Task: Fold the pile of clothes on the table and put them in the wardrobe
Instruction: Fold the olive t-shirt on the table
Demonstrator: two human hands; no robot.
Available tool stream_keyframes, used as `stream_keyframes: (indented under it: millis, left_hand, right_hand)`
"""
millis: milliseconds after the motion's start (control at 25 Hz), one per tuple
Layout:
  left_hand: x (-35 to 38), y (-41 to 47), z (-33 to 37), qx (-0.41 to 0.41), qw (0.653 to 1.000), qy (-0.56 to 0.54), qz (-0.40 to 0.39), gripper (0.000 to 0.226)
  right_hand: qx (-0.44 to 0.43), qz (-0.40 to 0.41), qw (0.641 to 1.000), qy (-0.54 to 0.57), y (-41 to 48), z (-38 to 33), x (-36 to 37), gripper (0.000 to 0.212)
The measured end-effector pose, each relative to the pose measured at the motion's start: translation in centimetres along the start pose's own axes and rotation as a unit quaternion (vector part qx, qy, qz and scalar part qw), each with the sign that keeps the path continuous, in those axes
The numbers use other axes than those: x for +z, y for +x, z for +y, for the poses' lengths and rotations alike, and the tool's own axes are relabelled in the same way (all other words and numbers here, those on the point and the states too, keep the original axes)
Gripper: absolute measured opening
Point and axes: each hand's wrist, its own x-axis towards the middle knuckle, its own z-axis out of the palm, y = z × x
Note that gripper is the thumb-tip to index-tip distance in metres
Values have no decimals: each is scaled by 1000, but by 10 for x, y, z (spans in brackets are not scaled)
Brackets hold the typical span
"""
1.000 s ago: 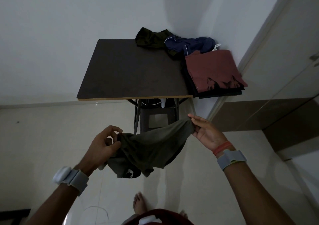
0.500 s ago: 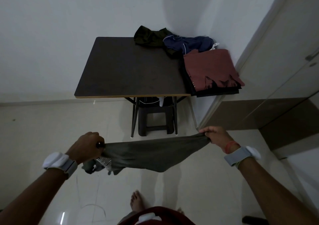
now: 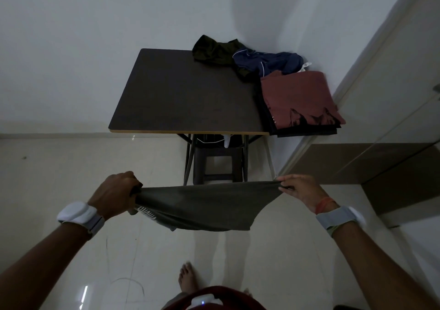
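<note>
I hold an olive-grey garment (image 3: 204, 205) stretched flat between both hands, in front of the table and above the floor. My left hand (image 3: 116, 193) is fisted on its left end, where a white print shows. My right hand (image 3: 302, 190) pinches its right corner. On the dark table (image 3: 185, 95) a folded rust-red shirt (image 3: 297, 98) tops a stack of dark folded clothes at the right edge. Behind it lie a crumpled navy garment (image 3: 266, 62) and a crumpled dark green one (image 3: 214, 50).
A dark stool (image 3: 217, 164) stands under the table. The wardrobe door (image 3: 400, 90) rises at the right, with a brown panel below it. White walls close the corner behind the table. My bare foot (image 3: 188, 278) stands on the pale tiled floor.
My hands have moved apart and pulled the bunched garment taut. The left hand went from an open grasp to a fist on the cloth.
</note>
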Motion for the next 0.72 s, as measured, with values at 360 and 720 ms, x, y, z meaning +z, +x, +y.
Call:
stream_keyframes:
  millis: [360,720]
  left_hand:
    - [-13,11,-16,-29,999,13,15,19]
    - [-6,24,-35,-58,996,66,9,21]
  right_hand:
    - [-150,47,885,-438,23,9,19,6]
    - [-290,168,823,-459,26,-37,43,21]
